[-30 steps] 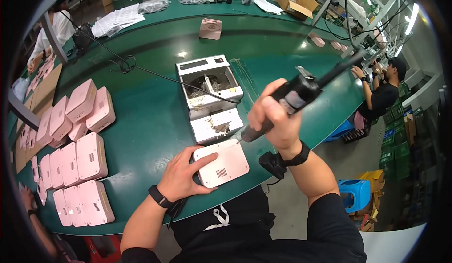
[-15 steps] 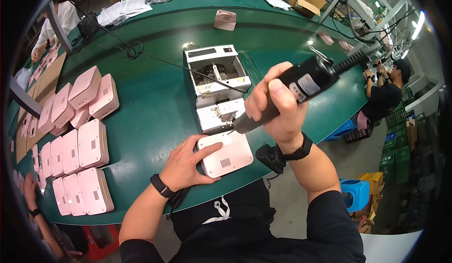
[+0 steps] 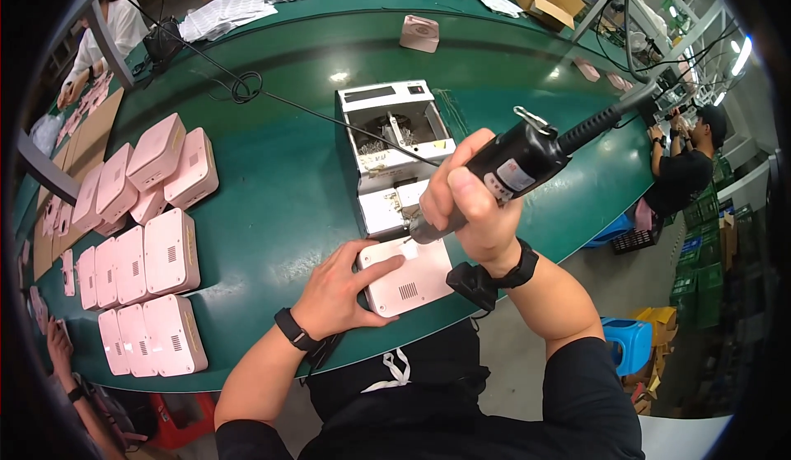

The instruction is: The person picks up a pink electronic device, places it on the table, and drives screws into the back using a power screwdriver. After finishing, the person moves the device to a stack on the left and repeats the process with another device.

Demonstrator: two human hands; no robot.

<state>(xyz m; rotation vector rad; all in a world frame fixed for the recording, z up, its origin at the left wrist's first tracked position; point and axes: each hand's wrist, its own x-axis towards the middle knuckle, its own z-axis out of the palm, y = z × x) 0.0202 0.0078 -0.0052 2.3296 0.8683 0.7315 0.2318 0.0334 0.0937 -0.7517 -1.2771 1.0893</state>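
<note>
A flat pink plastic case (image 3: pixel 428 272), with a slotted vent and corner holes, lies at the table's near edge. My left hand (image 3: pixel 336 295) grips its left side, the index finger laid across the top and the thumb along the near edge. In my right hand (image 3: pixel 476 204) is a black electric screwdriver (image 3: pixel 523 157), held slanted with its cord running up to the right. Its tip points down at the case's far edge, beside the screw feeder (image 3: pixel 397 166); whether it touches, I cannot tell. The feeder is a white box holding loose screws, standing just beyond the case.
Several pink cases (image 3: pixel 171 250) stand in rows and a pile on the left. Another pink piece (image 3: pixel 419 34) sits farther back. A black cable (image 3: pixel 309 110) crosses above the feeder. Co-workers are at both sides; a blue stool (image 3: pixel 626 345) stands at right.
My right hand and the screwdriver have come slightly down and left, closer to the case and feeder. My left hand keeps its hold on the case. The whole view has shifted a little.
</note>
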